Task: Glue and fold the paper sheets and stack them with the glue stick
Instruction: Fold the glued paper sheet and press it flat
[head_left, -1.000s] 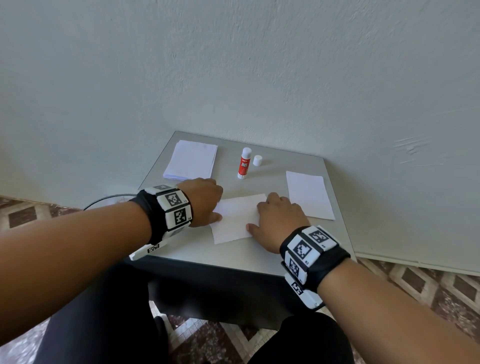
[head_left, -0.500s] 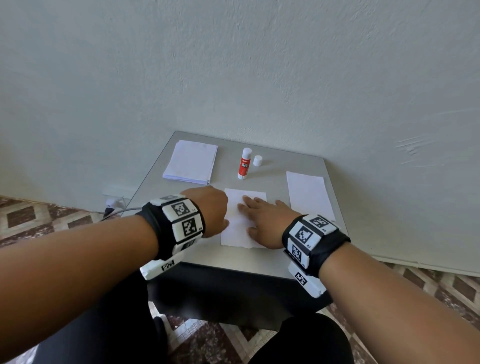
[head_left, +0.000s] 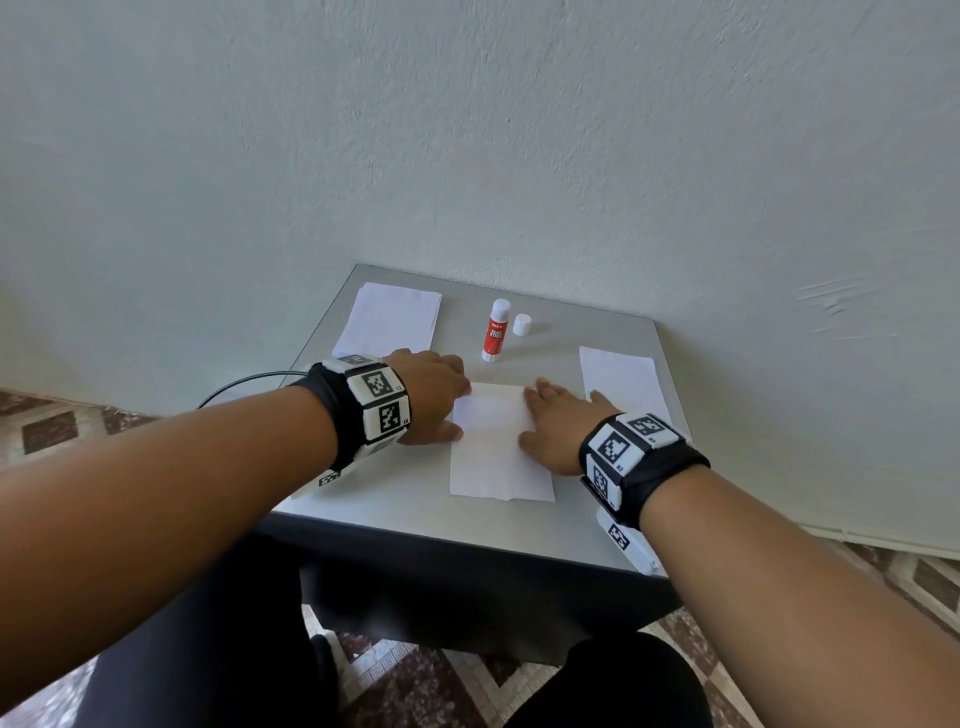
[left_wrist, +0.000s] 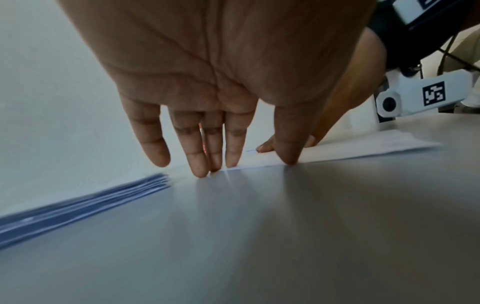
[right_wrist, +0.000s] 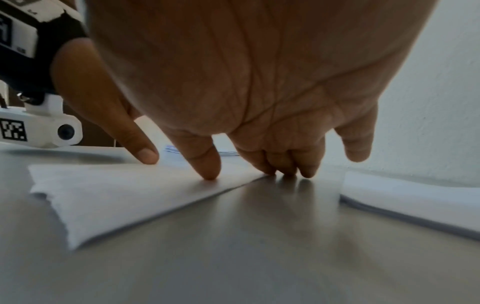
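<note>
Sheet (head_left: 493, 452) flat between left hand (head_left: 431, 395) and right hand (head_left: 553, 431), fingers straight, holding nothing; press edges evenly, square corners before gluing.

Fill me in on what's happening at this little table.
A person is working on a folded paper sheet on the grey table. Left hand touches its left edge, right hand presses its right side with straight fingers. The uncapped glue stick stands behind, its cap beside it. Paper stacks lie far left and right.
</note>
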